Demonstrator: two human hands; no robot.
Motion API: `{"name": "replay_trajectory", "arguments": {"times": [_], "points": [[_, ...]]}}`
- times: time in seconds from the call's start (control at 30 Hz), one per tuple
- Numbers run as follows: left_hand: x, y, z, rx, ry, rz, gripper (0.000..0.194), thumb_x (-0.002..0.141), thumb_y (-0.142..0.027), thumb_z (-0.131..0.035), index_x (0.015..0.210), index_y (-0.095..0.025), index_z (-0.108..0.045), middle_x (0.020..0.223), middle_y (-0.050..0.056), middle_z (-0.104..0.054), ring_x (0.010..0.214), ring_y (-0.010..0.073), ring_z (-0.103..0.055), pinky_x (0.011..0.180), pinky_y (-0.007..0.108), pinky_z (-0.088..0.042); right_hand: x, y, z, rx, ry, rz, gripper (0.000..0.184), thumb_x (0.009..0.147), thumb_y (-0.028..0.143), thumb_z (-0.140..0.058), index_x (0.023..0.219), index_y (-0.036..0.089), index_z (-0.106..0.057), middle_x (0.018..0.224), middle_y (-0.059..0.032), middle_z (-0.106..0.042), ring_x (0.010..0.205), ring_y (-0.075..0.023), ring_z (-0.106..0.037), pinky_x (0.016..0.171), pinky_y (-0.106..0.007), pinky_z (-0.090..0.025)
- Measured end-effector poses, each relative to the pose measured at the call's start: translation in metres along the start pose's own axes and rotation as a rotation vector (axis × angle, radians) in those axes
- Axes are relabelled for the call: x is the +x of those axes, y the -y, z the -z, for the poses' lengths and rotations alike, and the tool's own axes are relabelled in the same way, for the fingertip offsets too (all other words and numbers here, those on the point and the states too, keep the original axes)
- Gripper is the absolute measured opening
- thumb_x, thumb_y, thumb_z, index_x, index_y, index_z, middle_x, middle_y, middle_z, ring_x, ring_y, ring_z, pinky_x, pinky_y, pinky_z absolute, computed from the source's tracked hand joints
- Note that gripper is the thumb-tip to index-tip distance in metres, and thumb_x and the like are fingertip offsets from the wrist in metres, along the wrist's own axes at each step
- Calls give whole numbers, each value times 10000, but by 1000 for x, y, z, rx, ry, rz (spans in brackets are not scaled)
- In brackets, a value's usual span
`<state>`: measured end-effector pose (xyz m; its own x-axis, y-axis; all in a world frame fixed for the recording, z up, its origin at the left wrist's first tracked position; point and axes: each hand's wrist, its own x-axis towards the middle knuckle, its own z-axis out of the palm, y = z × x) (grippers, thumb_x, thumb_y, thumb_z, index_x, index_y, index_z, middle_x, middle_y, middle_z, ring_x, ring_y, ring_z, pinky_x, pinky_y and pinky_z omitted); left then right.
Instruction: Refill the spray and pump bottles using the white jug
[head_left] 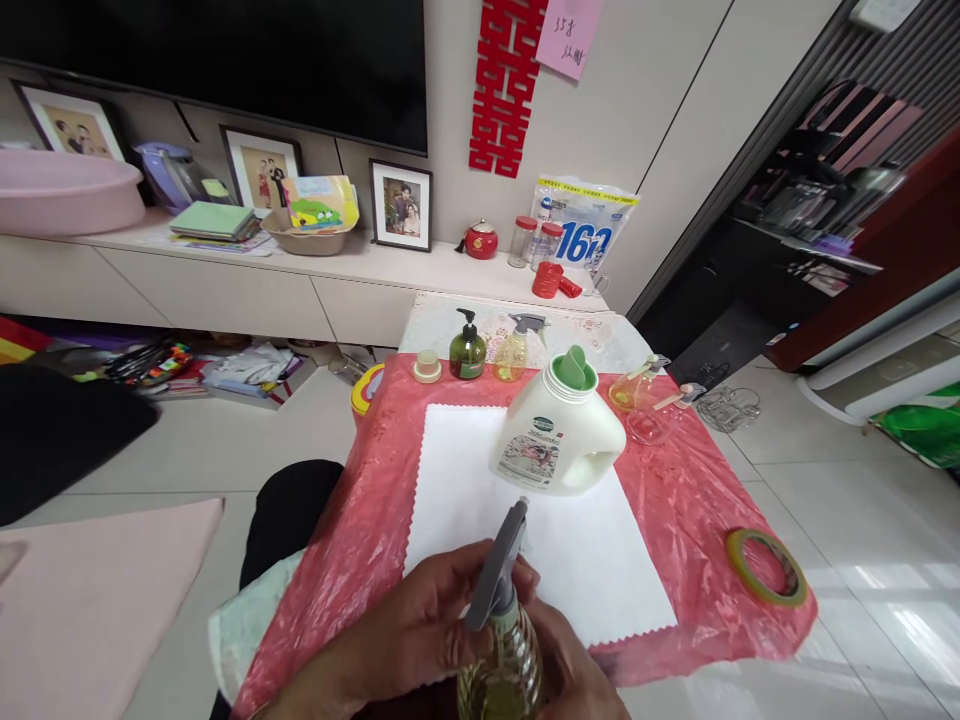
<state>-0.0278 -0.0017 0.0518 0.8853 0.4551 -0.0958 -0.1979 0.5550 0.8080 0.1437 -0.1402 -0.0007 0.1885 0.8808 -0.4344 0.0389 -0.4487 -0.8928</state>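
Note:
A ribbed clear spray bottle (508,660) with a grey trigger head and yellowish liquid is held upright near the front edge. My left hand (420,630) is closed around its neck and trigger head. Wrapped round the bottle's right side is my right hand (574,665), its lower part cut off by the frame. Beyond them, a large white detergent jug (559,430) stands on a white scalloped-edge sheet (457,490); its cap is off and a green pouring spout shows in the mouth. The cap (427,367) at the back left appears translucent.
Red plastic film (352,570) covers the table. At the back stand a green pump bottle (467,348) and another spray bottle (511,355). A third spray bottle (626,388) and a clear dish (646,427) are at right, near a tape roll (739,570).

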Motion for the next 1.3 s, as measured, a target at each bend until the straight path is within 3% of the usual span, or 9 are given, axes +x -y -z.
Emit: {"name": "replay_trajectory", "arguments": {"times": [0.1, 0.27, 0.43, 0.53, 0.7, 0.83, 1.1, 1.3], "points": [[-3, -2, 3, 1, 2, 39, 407, 805, -480, -806, 1115, -225, -738, 1043, 76, -708, 1026, 218, -633, 953, 367, -471, 20, -27, 12, 199, 234, 85, 916, 552, 238, -927, 1413, 310, -622, 1424, -17, -530, 1396, -401, -417, 1202, -501, -368], [4, 8, 1, 38, -150, -34, 436, 687, -467, -899, 993, -193, -752, 971, 65, -713, 963, 216, -632, 909, 346, -480, 33, -47, 14, 333, 317, 143, 1027, 508, 258, -941, 1465, 295, -569, 1543, -24, -394, 1480, -371, -288, 1244, -471, -291], [11, 25, -6, -2, -324, -171, 395, 689, -390, -909, 988, -208, -724, 909, 24, -665, 872, 167, -598, 809, 283, -487, 31, -15, 4, 521, 399, 163, 1041, 558, 351, -953, 1497, 291, -505, 1542, -35, -396, 1478, -327, -303, 1239, -440, -290], [12, 30, -10, 35, -397, -251, 388, 719, -386, -886, 1032, -226, -723, 939, 24, -669, 908, 180, -614, 837, 294, -502, 30, 11, -4, 586, 446, 155, 1072, 546, 373, -954, 1503, 250, -489, 1483, -78, -456, 1376, -349, -437, 1142, -444, -410], [4, 21, -12, 50, -399, -162, 416, 815, -438, -794, 1166, -228, -715, 1171, 102, -728, 1148, 270, -646, 1032, 389, -494, 31, 19, -7, 548, 354, 187, 1054, 536, 447, -944, 1468, 200, -520, 1402, -110, -520, 1349, -351, -452, 1148, -450, -387], [2, 17, -10, 72, -379, -123, 342, 850, -418, -761, 1132, -226, -735, 1184, 100, -749, 1133, 266, -669, 1038, 386, -502, 31, 17, -5, 494, 342, 197, 1090, 500, 521, -936, 1460, 204, -529, 1408, -112, -517, 1352, -359, -449, 1141, -445, -393], [12, 26, -7, 36, -465, -363, 391, 756, -335, -856, 1127, -249, -764, 1099, 70, -769, 1043, 260, -704, 923, 347, -568, 30, 18, -5, 320, 277, 190, 1063, 524, 513, -913, 1469, 212, -529, 1477, -106, -455, 1413, -358, -380, 1140, -418, -401], [9, -4, -9, -81, -617, -473, 332, 709, -338, -898, 1019, -264, -806, 946, 28, -790, 800, 186, -734, 793, 309, -622, 27, -3, 4, 200, 249, 124, 1077, 540, 429, -901, 1508, 204, -486, 1531, -117, -386, 1432, -359, -348, 1168, -413, -373]]}}
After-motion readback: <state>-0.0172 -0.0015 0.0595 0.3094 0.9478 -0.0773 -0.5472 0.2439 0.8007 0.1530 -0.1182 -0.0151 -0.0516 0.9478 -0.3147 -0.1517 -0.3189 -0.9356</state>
